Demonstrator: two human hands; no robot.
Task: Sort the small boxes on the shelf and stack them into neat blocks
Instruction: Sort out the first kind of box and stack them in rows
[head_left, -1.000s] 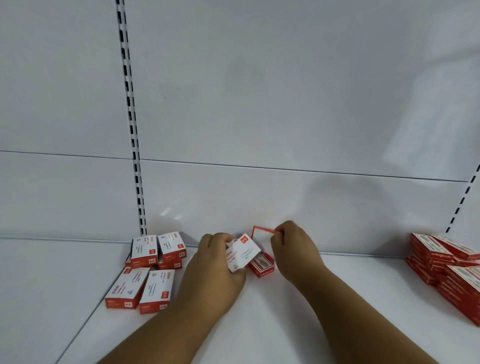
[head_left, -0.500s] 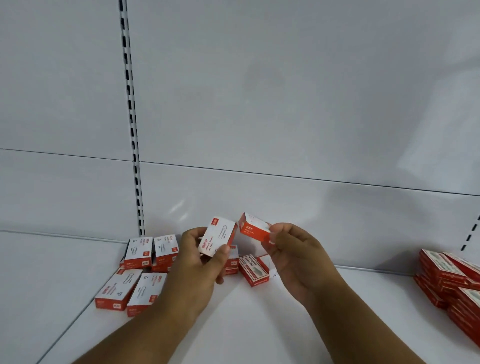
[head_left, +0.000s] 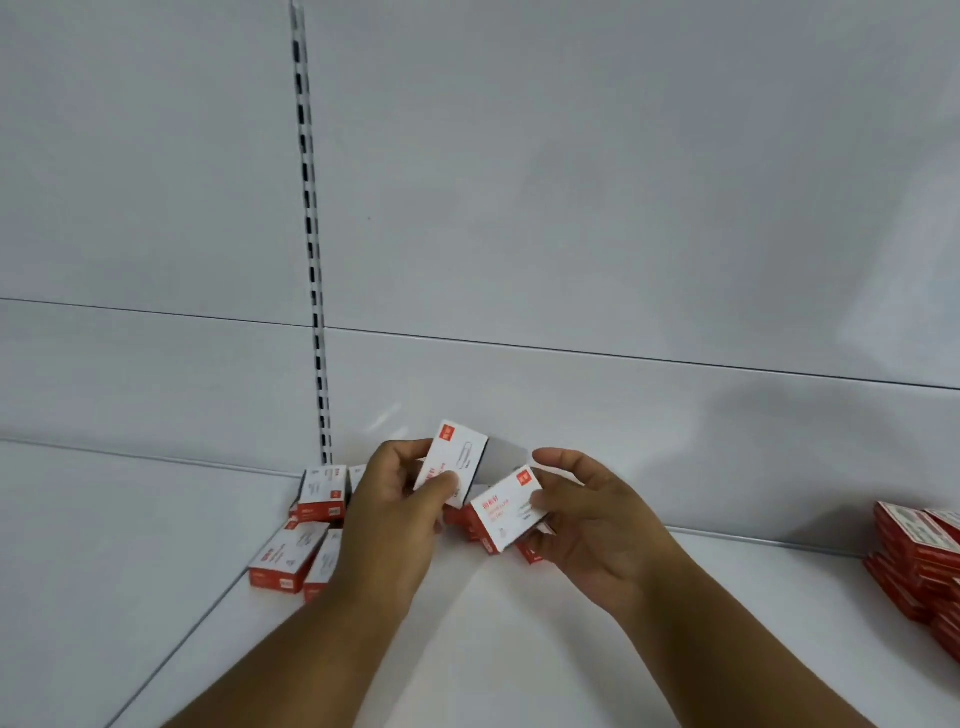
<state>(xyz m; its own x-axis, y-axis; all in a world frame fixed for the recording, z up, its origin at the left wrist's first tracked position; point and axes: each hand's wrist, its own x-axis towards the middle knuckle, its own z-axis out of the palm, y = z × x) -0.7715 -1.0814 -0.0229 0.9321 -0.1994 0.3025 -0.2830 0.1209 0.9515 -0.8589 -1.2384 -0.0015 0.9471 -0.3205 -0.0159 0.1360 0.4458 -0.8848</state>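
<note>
Both hands are raised above the white shelf (head_left: 519, 649), each with one small white-and-red box. My left hand (head_left: 387, 512) grips a box (head_left: 460, 457) tilted nearly upright, white face toward me. My right hand (head_left: 587, 525) pinches a second box (head_left: 511, 512) between thumb and fingers, its white face up and its left corner just under the first box. Several like boxes (head_left: 291, 553) lie loose on the shelf at the left, by the back wall. More red-sided boxes (head_left: 460, 519) lie partly hidden behind my hands.
A stacked block of red boxes (head_left: 919, 561) stands at the shelf's right edge. A slotted upright rail (head_left: 311, 260) runs up the white back panel. The adjoining shelf section (head_left: 104, 545) lies to the left.
Both hands lifted a box off the shelf and brought them together. My right hand turned its box from red end forward to white face up, then lowered it below the left one.
</note>
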